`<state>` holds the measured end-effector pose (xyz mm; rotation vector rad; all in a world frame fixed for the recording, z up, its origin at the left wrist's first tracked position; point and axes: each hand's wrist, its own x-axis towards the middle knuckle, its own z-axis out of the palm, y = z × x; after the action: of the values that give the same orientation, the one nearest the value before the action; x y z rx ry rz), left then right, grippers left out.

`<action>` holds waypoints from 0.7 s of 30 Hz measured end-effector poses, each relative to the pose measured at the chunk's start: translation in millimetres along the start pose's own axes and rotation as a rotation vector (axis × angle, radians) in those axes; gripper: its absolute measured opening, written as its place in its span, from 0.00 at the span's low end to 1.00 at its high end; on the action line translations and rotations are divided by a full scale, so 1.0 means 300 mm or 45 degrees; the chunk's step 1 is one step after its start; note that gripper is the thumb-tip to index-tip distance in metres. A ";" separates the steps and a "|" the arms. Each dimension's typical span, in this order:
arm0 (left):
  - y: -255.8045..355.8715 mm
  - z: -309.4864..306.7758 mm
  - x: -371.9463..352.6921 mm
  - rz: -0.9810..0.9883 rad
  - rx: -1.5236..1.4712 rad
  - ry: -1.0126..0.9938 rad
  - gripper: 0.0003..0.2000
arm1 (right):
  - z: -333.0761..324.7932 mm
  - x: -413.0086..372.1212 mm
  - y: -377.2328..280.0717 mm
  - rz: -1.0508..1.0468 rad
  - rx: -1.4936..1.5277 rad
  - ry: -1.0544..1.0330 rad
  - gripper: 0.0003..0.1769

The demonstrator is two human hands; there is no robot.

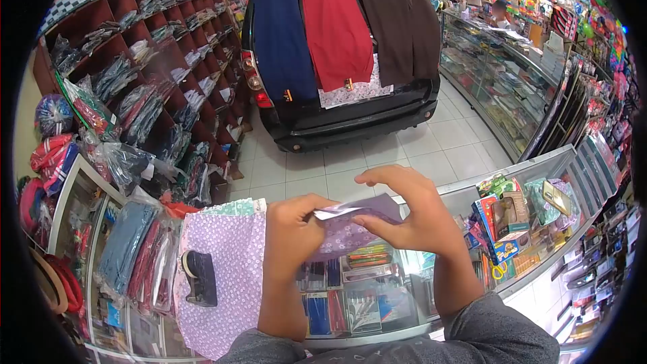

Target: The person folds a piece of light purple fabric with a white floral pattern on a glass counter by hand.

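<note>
My left hand (296, 226) is closed on the left side of a folded piece of purple floral cloth (333, 237), held up over the glass counter. Part of its pale inner side shows along the top. My right hand (421, 212) is at the cloth's right end, thumb against it and the other fingers arched apart above. To the left, a larger purple floral cloth (229, 249) lies on the counter, with a dark object with a cream rounded part (199, 278) on top. A green patterned cloth (236, 207) shows at its far edge.
The glass counter (397, 330) displays stationery. On its right are boxes (511, 219), yellow-handled scissors (499, 271) and a phone (557, 197). Bagged garments (125, 249) lie left, below shelves (121, 7). Trousers (333, 27) drape over a black car (337, 125); a person (500, 17) is behind another counter.
</note>
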<state>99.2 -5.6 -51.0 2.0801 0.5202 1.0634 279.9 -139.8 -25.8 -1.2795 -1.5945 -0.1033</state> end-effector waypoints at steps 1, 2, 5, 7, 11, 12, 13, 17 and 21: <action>0.005 0.006 0.002 0.124 0.137 -0.062 0.15 | 0.003 -0.001 -0.006 0.048 -0.026 -0.005 0.24; 0.003 0.014 0.001 0.176 0.187 -0.100 0.17 | 0.002 0.004 -0.013 0.011 -0.073 -0.015 0.20; 0.021 0.038 -0.009 0.202 0.314 -0.160 0.16 | 0.010 -0.017 0.025 -0.020 -0.148 -0.188 0.14; 0.021 0.046 -0.007 0.160 0.267 -0.188 0.11 | 0.024 -0.010 0.027 -0.047 -0.154 -0.129 0.09; 0.041 0.023 0.015 -0.056 0.065 -0.382 0.09 | 0.029 -0.007 0.021 0.003 -0.192 -0.047 0.07; 0.040 0.023 0.017 -0.126 -0.098 -0.389 0.09 | 0.026 -0.005 0.026 0.012 -0.170 -0.013 0.06; 0.037 0.022 0.019 -0.196 -0.261 -0.394 0.08 | 0.021 -0.003 0.031 0.021 -0.147 0.020 0.05; 0.025 -0.005 0.027 -0.478 -0.206 -0.483 0.09 | 0.021 -0.005 0.046 0.057 -0.112 -0.023 0.04; 0.009 0.007 0.025 -0.407 -0.099 -0.412 0.08 | 0.027 -0.006 0.044 0.178 -0.075 -0.052 0.05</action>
<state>105.3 -3.4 -45.8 1.9666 0.6102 0.5420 284.6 -130.4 -37.3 -1.4429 -1.5413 -0.0370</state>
